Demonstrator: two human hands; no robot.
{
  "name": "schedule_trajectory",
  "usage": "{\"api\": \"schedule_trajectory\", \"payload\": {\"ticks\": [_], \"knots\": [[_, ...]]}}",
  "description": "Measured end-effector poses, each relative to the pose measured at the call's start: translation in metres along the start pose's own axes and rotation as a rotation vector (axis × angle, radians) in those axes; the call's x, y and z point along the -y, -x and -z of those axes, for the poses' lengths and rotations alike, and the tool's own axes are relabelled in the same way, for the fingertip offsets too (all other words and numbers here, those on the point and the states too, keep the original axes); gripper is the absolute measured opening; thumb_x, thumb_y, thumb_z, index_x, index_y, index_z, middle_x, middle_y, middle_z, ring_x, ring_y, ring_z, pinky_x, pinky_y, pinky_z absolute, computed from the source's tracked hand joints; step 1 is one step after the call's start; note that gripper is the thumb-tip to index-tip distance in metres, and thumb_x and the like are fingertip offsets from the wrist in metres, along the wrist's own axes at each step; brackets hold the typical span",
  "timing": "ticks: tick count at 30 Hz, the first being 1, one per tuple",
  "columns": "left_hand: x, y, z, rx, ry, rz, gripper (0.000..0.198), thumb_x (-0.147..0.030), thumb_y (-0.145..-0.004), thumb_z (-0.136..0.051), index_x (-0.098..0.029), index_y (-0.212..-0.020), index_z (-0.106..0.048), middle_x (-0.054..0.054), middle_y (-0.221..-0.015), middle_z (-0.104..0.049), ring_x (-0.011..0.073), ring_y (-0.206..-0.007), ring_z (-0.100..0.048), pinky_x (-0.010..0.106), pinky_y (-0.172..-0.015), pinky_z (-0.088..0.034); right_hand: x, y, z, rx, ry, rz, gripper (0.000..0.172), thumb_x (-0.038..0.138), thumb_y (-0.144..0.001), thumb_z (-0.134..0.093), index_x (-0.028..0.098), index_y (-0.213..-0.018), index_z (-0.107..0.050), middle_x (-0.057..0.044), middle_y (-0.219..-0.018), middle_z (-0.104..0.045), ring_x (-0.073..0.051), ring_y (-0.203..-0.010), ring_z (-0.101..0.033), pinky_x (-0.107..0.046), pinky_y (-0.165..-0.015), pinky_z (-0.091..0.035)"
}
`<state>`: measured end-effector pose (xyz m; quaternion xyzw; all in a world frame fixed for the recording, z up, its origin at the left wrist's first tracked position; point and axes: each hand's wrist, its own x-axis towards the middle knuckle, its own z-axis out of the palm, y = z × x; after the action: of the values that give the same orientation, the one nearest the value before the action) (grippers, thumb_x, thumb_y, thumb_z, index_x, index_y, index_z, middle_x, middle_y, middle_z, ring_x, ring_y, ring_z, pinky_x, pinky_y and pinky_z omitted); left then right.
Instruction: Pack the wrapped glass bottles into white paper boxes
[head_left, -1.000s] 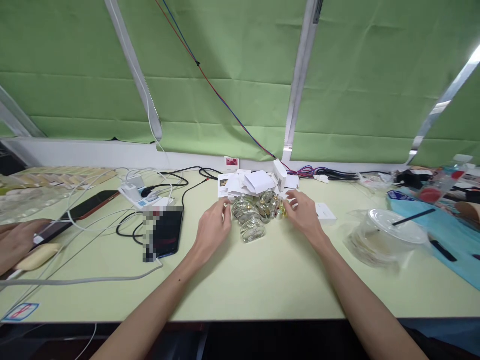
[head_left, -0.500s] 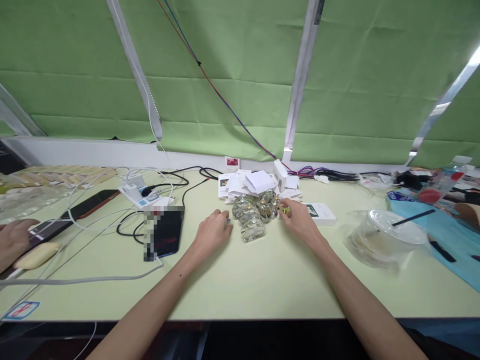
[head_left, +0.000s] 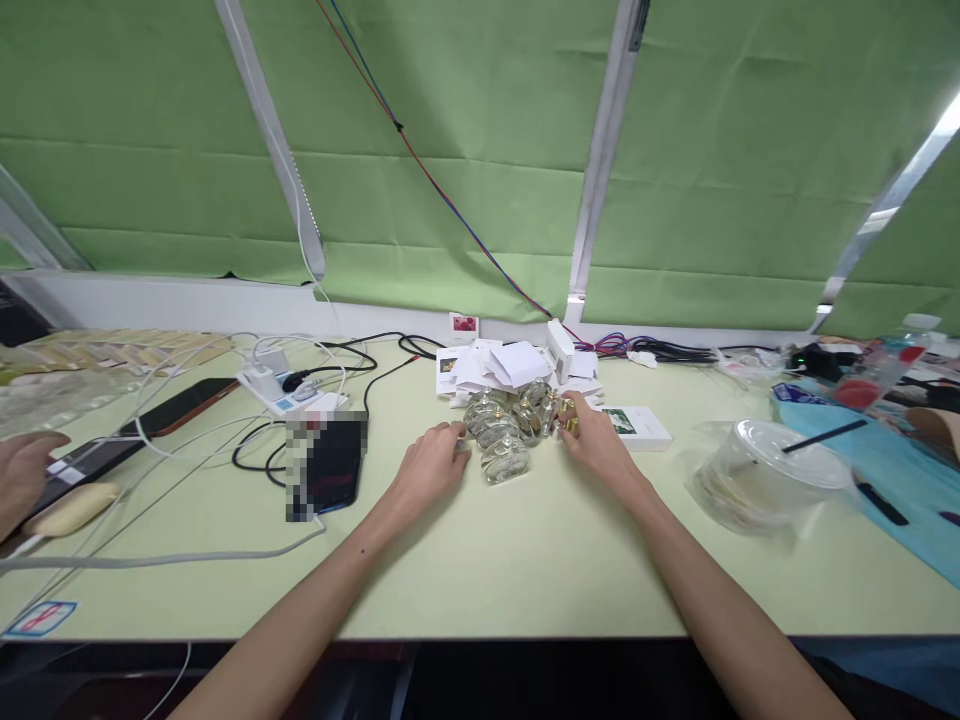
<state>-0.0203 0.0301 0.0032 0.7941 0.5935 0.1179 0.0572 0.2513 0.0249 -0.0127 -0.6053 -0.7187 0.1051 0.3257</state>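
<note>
A cluster of small clear glass bottles [head_left: 504,460] with gold-coloured necks, like perfume bottles, lies between my hands. My left hand [head_left: 429,462] rests on the table just left of them, fingers curled together; whatever is in them, if anything, is hidden. On the other side, my right hand [head_left: 596,435] has its fingers bent round small shiny gold-coloured caps [head_left: 568,412], close against the rightmost bottles. Behind the bottles is a heap of folded white papers [head_left: 517,362] and small cartons. A flat white box [head_left: 637,428] with a picture on it lies right of my right hand.
A phone [head_left: 339,465] and tangled cables lie left, near a white power strip [head_left: 296,395]. Another person's hand [head_left: 26,475] is at the far left by a dark phone. Rightward stand a lidded plastic cup [head_left: 780,465] with a black straw and a blue sheet [head_left: 862,440].
My left hand has shifted slightly right, closer to the bottles. The fingers of my right hand have moved a little, and more of the gold-coloured caps show. The bottles have stayed in place.
</note>
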Motion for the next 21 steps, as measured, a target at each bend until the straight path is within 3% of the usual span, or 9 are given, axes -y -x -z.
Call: {"api": "schedule_trajectory", "payload": {"ticks": [7, 13, 21], "knots": [[-0.006, 0.002, 0.005, -0.086, 0.033, 0.006, 0.022, -0.02, -0.093, -0.047, -0.02, -0.104, -0.066, 0.009, -0.1, -0.073, 0.0283, -0.092, -0.067, 0.032, -0.068, -0.04, -0.005, -0.001, -0.004, 0.01, 0.017, 0.012, 0.056, 0.01, -0.083, -0.054, 0.021, -0.137, -0.043, -0.007, -0.104, -0.072, -0.022, -0.072, -0.067, -0.034, -0.078, -0.05], [-0.012, 0.005, 0.008, -0.286, 0.259, -0.121, 0.035, -0.041, -0.101, -0.044, -0.02, -0.083, -0.065, 0.002, -0.074, -0.07, 0.0182, -0.067, -0.06, 0.029, -0.065, -0.037, -0.006, -0.001, -0.006, 0.019, 0.024, -0.007, 0.061, 0.008, -0.08, -0.056, 0.021, -0.137, -0.042, -0.006, -0.103, -0.071, -0.022, -0.072, -0.066, -0.033, -0.075, -0.049], [-0.018, 0.009, 0.003, -0.198, 0.294, -0.321, 0.04, -0.051, -0.099, -0.049, -0.02, -0.085, -0.068, 0.001, -0.079, -0.071, 0.0157, -0.065, -0.059, 0.028, -0.065, -0.039, -0.003, 0.0, -0.006, 0.015, -0.002, -0.002, 0.062, 0.009, -0.078, -0.059, 0.021, -0.137, -0.043, -0.006, -0.102, -0.071, -0.021, -0.073, -0.067, -0.032, -0.075, -0.05]]}}
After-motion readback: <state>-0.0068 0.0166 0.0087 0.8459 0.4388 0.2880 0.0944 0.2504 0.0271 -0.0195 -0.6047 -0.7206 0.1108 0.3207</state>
